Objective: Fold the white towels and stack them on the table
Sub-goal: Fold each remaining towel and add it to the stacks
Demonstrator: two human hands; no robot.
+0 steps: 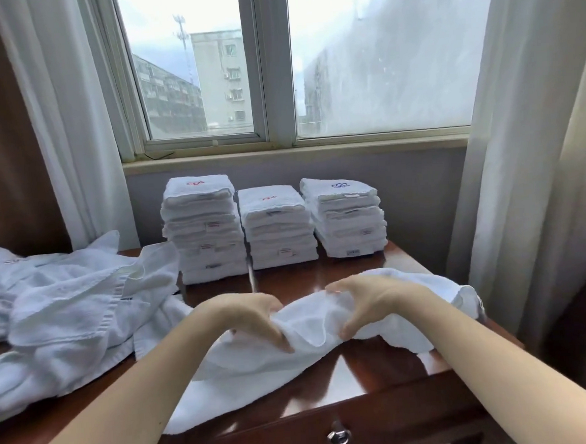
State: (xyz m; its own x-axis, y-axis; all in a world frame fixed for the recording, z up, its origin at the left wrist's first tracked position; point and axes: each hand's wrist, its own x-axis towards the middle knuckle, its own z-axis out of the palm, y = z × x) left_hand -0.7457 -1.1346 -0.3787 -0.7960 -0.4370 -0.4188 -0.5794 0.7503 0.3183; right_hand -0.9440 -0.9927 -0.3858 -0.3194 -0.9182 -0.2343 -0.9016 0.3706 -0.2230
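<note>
Currently mid-fold: your left hand [252, 315] and right hand [365, 303] each pinch the bunched white towel [311, 327] lying across the worktop [356, 382]. Next, probably spread it flat, fold, then add to the stacks [278, 226] behind.

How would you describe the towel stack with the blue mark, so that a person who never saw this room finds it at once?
Under the window, three stacks of folded white towels stand in a row on the wooden table. Take the rightmost stack, nearest the right curtain. Its top towel bears a blue emblem; the left stack and middle stack show red marks.
</note>
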